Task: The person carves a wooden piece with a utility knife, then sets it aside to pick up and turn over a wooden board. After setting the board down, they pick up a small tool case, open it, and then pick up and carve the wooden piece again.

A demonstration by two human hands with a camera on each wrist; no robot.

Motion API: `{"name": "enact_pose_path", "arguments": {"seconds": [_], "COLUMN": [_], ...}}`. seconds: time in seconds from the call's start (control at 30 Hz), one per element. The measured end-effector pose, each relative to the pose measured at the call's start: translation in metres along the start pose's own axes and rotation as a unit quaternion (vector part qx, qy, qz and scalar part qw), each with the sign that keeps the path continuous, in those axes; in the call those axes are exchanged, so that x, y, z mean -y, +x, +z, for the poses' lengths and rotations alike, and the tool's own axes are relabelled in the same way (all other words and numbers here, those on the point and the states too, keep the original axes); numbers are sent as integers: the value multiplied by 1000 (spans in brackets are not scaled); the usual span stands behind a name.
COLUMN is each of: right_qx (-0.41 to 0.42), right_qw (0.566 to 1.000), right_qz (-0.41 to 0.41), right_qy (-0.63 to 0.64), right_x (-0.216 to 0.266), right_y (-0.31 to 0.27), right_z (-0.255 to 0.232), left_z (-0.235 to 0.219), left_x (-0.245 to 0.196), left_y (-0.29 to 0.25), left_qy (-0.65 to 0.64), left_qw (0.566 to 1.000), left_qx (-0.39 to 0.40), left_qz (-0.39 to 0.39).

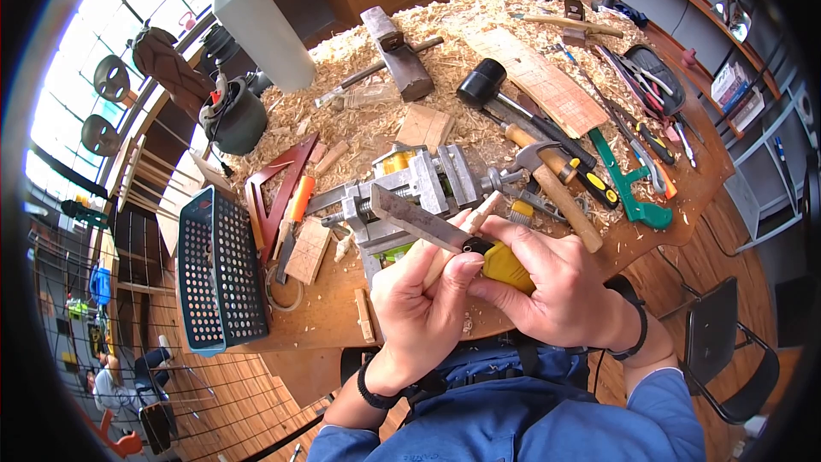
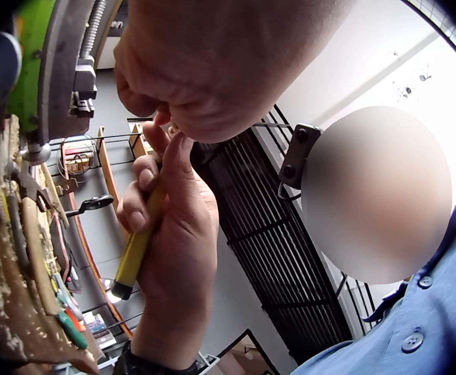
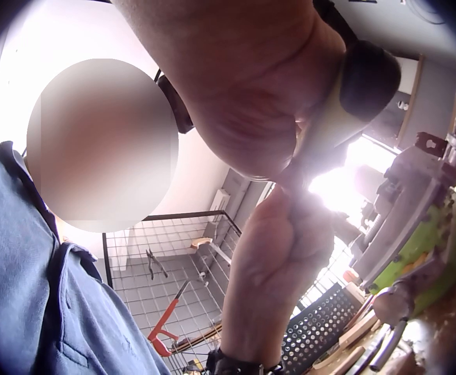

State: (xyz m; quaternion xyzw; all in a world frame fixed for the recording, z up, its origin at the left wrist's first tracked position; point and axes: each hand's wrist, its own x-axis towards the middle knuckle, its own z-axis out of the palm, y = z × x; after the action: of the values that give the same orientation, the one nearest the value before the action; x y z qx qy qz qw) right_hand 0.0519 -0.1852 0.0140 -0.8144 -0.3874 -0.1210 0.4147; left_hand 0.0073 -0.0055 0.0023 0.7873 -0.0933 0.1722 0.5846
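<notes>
My right hand (image 1: 556, 278) grips the yellow handle (image 1: 510, 267) of a chisel. Its flat grey blade (image 1: 419, 221) points up and left, overlapping the vise (image 1: 419, 184) in the head view. In my left hand (image 1: 423, 299) is a slim pale piece of wood (image 1: 484, 210) with a tapered tip, the blade lying across it. The left thumb lies near the base of the blade. Both hands are close together above the front of the bench. From the left wrist, the handle's dark end (image 2: 122, 290) shows below the right hand's fingers.
A teal perforated basket (image 1: 222, 274) stands at the left. Shavings cover much of the bench. A claw hammer (image 1: 560, 197), a black mallet (image 1: 483, 83) and a green-handled tool (image 1: 633, 192) lie to the right. A white bottle (image 1: 261, 26) stands at the back left.
</notes>
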Motion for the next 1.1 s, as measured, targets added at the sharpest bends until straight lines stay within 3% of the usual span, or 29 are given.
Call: {"name": "enact_pose_path", "arguments": {"seconds": [0.17,0.23,0.33,0.47,0.53,0.87,0.93,1.1], "right_qx": [17,25,34,40,39,33,30,19], "right_qw": [999,999,998,998,999,999,999,1000], "right_qz": [17,17,15,15,15,4,5,1], "right_qy": [36,42,45,35,34,20,14,2], "right_x": [1,0,1,2,2,0,1,0], "right_y": [0,0,1,1,1,-1,-1,-2], "right_z": [-2,-3,-4,-5,-5,-3,-3,-2], "left_z": [-1,-2,-1,-4,-1,-4,0,1], "left_x": [-1,1,-1,-3,-3,2,-2,0], "left_y": [-2,-5,-4,-3,-3,-7,-4,-4], "left_qy": [-70,-169,-261,-212,-178,-170,-145,-116], "left_qw": [997,976,951,962,976,976,984,990], "left_qx": [16,47,57,65,35,35,0,-2], "left_qz": [-38,-130,-157,-159,-121,-134,-99,-75]}}
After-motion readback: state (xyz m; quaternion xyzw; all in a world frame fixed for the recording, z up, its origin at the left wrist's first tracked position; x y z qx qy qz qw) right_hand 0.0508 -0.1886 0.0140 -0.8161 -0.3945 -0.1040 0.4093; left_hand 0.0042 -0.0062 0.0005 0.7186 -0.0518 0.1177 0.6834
